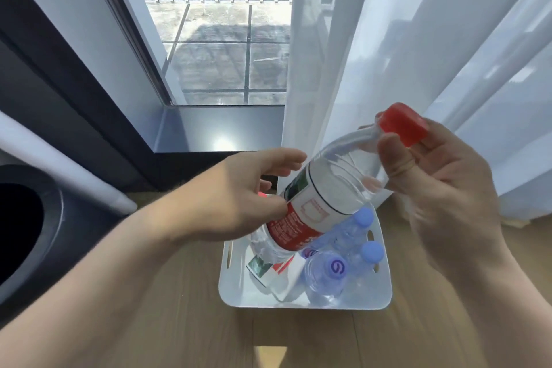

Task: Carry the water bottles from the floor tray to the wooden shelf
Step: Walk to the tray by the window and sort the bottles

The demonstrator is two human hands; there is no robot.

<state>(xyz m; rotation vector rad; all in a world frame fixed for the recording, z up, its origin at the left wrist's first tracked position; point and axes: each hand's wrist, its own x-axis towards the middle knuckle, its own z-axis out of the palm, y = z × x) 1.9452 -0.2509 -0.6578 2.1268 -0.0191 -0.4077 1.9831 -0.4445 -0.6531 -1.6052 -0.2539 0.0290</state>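
1. A clear plastic water bottle with a red cap and a red-and-white label (325, 197) is held tilted in the air just above the white plastic floor tray (298, 303). Its cap points to 2 o'clock and its base to 8 o'clock.
2. The right hand (442, 188) pinches the neck just under the cap, thumb in front and fingers behind. The left hand (239, 197) is curled round the labelled middle, thumb on the near side.
3. The tray sits on the pale wooden floor (179, 323) at about 5 o'clock in the view. Two small clear bottles with blue caps (355, 230) lie along its 3 o'clock side. A second red-labelled bottle (277, 269) lies at its 9 o'clock side, partly hidden under the held one.
4. The held bottle looks full, so it likely has real weight for its size. Its thin walls would probably dent under a hard squeeze, and the bare plastic looks smooth and slippery.
5. The paper-like label probably offers the best friction, and the ring under the cap is the stiffest part. A wrap round the labelled waist should carry it securely; the neck pinch alone may let it swing.
6. The wooden shelf is not in view.
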